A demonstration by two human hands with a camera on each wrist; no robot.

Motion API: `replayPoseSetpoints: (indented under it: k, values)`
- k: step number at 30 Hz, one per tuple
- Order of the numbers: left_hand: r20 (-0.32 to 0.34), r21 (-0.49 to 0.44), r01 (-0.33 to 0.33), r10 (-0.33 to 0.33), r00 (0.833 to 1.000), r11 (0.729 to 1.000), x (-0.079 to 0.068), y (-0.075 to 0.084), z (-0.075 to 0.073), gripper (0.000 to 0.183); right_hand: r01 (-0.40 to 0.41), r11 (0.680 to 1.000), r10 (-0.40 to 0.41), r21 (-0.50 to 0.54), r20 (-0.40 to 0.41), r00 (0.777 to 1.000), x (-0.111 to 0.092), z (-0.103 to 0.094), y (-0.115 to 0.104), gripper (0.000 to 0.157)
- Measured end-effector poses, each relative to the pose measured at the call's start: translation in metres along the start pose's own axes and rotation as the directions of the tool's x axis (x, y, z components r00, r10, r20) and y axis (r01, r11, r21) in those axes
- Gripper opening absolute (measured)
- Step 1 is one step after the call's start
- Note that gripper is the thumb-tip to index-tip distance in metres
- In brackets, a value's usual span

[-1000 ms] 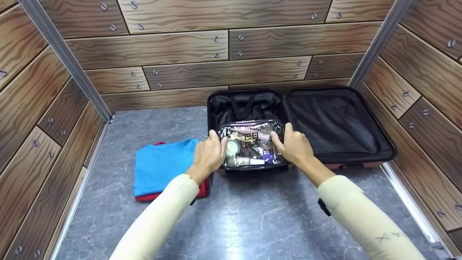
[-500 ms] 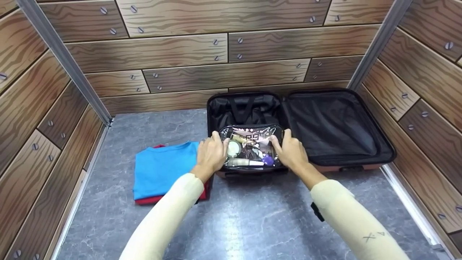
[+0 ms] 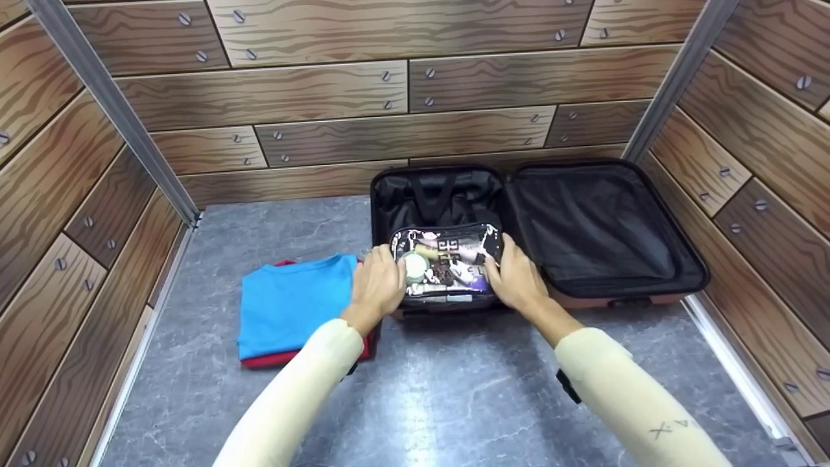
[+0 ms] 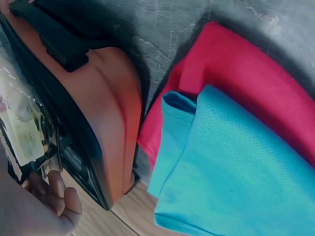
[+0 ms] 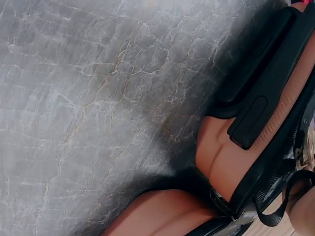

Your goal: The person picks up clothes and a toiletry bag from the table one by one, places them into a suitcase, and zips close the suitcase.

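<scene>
A clear toiletry bag (image 3: 447, 259) with black trim, full of cosmetics, is held over the near part of the open suitcase's left half (image 3: 434, 175). At its left end my left hand (image 3: 377, 280) grips the side, thumb on top. My right hand (image 3: 517, 275) grips the opposite end the same way. In the left wrist view the bag (image 4: 22, 128) lies within the suitcase rim, my curled fingers (image 4: 56, 191) beside it. Only a bit of my right hand (image 5: 302, 211) shows in the right wrist view, near a black strap (image 5: 273, 211).
The suitcase's right half (image 3: 603, 227) lies open with a black lining. Left of the suitcase, a folded blue shirt (image 3: 295, 305) rests on red cloth (image 3: 269, 359) on the grey marbled floor (image 3: 441, 389). Wood-patterned walls (image 3: 324, 91) stand at the back and sides.
The toiletry bag has come down slightly towards the suitcase and shifted a little left, tilting on the way. Both hands keep hold of its ends. The clothes and suitcase stay put.
</scene>
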State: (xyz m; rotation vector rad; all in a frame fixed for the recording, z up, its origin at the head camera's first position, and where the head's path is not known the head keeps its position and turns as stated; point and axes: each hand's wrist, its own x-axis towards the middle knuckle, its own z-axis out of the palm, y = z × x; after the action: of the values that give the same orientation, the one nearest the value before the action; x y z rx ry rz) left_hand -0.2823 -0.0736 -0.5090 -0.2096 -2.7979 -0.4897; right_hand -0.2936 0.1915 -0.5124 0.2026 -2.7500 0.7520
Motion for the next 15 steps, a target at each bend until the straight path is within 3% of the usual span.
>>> replayPoseSetpoints:
  k: [3,7,15]
  values:
    - [-0.007,0.006,-0.002,0.002,1.0,1.0,-0.003,0.0,0.003,0.042,0.02,0.999,-0.02,-0.029,0.017,1.0,-0.003,0.001,0.002,0.065]
    - [0.015,-0.008,0.019,-0.019,1.0,1.0,-0.006,0.002,0.008,0.043,0.003,0.998,0.003,-0.056,0.103,0.995,-0.005,0.002,0.002,0.068]
    - [0.059,-0.066,0.095,-0.091,0.994,0.993,-0.001,0.002,0.014,0.046,-0.029,0.996,0.049,-0.081,0.263,0.963,0.004,0.001,-0.002,0.07]
